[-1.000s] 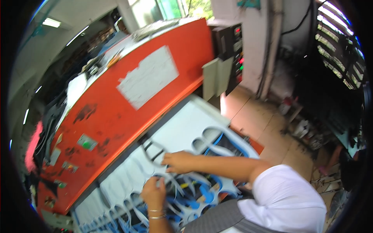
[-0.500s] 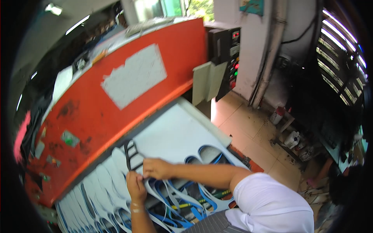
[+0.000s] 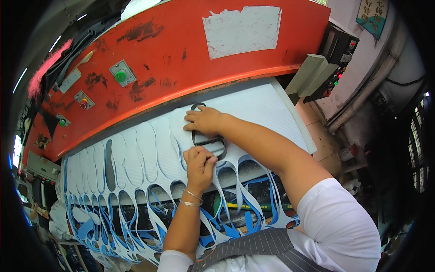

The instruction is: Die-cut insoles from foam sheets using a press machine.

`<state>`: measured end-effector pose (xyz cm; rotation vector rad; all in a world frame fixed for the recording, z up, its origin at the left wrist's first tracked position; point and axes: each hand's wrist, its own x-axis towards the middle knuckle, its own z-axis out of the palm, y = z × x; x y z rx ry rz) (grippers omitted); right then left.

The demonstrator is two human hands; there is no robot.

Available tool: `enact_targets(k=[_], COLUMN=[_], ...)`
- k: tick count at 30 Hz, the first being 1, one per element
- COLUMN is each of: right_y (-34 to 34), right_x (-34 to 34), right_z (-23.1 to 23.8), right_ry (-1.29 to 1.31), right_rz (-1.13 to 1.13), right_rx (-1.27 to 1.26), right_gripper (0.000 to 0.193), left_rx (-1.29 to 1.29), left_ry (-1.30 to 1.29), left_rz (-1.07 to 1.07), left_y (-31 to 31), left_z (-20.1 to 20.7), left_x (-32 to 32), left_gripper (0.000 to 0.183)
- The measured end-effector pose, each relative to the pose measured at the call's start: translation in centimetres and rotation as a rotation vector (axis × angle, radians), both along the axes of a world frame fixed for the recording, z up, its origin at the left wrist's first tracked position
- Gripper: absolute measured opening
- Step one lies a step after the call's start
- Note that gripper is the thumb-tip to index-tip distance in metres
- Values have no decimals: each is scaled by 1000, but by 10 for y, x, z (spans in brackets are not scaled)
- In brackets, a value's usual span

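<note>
A dark sole-shaped cutting die (image 3: 209, 140) with cross bars lies on the white ribbed sheet (image 3: 258, 106). My right hand (image 3: 206, 121) rests over its far part, fingers spread past the left rim. At the near end, my left hand (image 3: 199, 165) has its fingers curled closed against the die's lower left rim. That hand hides part of the rim. Left of the die runs a row of sole-shaped cut pieces (image 3: 146, 147) lying in the sheet. Along the near edge hang looped white-and-blue offcut strips (image 3: 244, 199).
A red machine beam (image 3: 181, 59) spans the far side, with a green button (image 3: 120, 76) and a red button (image 3: 83, 103). A control box (image 3: 337, 59) with lights stands at the far right, beside a pale metal plate (image 3: 308, 75). Blue scraps (image 3: 86, 229) hang at the near left.
The die, raised and tilted between both hands before, now lies flat on the sheet. My right hand has gone from gripping its edge to spreading over it. The view has swung left.
</note>
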<state>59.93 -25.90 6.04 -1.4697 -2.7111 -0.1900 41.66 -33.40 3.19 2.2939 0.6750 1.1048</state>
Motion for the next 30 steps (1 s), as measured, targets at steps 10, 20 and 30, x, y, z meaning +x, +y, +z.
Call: enact_targets(k=[10, 20, 30], right_y=[-25, -77, -139], right_x=[36, 60, 73], right_z=[-11, 18, -37], right_ry=[1056, 897, 856], right_rz=[108, -934, -492], right_rx=[569, 96, -97], right_gripper=[11, 26, 93], left_rx=[141, 282, 130], left_ry=[380, 682, 571], left_rz=[171, 90, 224], left_y=[-31, 82, 90], left_z=[-24, -13, -48], left_x=[-7, 75, 83], left_gripper=[60, 36, 42])
